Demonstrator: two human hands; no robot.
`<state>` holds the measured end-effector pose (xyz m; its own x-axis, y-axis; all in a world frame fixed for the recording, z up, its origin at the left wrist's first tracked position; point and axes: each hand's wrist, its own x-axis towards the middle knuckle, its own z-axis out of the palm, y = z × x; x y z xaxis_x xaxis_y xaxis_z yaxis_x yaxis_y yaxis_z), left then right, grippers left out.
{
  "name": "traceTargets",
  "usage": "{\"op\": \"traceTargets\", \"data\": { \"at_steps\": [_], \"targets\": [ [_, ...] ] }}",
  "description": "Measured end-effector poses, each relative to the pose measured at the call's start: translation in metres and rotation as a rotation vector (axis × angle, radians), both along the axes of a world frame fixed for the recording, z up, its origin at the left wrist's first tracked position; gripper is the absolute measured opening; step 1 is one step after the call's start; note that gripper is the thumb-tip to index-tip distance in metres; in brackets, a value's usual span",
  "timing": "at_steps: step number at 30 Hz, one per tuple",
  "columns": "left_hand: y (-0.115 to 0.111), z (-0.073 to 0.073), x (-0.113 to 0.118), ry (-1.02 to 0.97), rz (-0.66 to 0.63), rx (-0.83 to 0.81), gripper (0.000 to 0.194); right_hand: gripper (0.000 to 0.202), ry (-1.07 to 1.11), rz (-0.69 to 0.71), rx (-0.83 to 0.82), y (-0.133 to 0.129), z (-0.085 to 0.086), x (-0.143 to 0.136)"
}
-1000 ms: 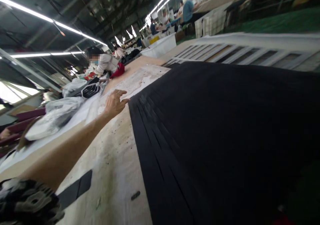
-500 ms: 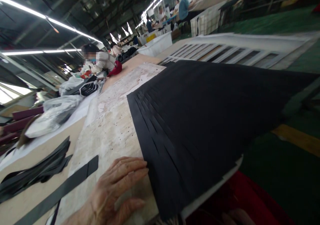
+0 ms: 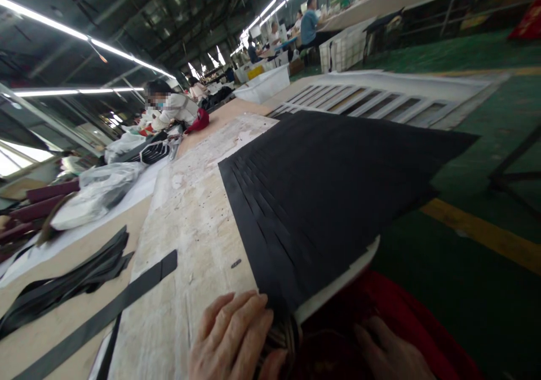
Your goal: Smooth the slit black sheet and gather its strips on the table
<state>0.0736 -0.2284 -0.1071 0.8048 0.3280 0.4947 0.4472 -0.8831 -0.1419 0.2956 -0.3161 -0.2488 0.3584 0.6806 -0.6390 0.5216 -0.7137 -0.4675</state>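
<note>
— What is the left hand doing?

— It lies flat on the board, fingers spread, nothing held; the fingertips touch the near corner of the black sheet, as if to pin it where it sits.

— And the right hand?

— It rests low on red cloth below the bench edge. Its grip I cannot tell — the frame cuts it off.

— Why does the sheet lie so?

— It is slit into long strips and spread flat over the board, its near edge just past the rim, likely so the strips stay in order. A loose strip lies apart on the left, beside a heap of strips.

— What is unclear?

— What sits between the hands; it is dark and blurred.
</note>
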Motion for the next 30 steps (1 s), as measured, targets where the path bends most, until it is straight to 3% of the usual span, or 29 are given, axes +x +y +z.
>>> {"op": "traceTargets", "data": {
  "at_steps": [10,17,21,25,30],
  "targets": [
    [-0.009,-0.003,0.022,-0.085,0.068,0.003,0.026,0.021,-0.058,-0.018,0.037,-0.002,0.0,0.001],
    [-0.005,-0.009,0.021,-0.119,0.012,0.003,0.024,0.022,-0.109,0.003,0.09,-0.002,-0.007,0.003],
    [-0.003,-0.005,0.018,-0.132,0.012,-0.074,0.023,0.022,-0.109,0.009,0.082,-0.002,-0.004,0.003],
    [-0.004,0.0,0.02,-0.187,0.12,-0.188,0.017,0.022,-0.104,0.003,0.052,0.002,0.003,0.003],
    [-0.008,0.005,0.022,-0.235,0.112,-0.169,0.019,0.02,-0.101,-0.005,0.046,0.004,0.001,0.003]
  ]
}}
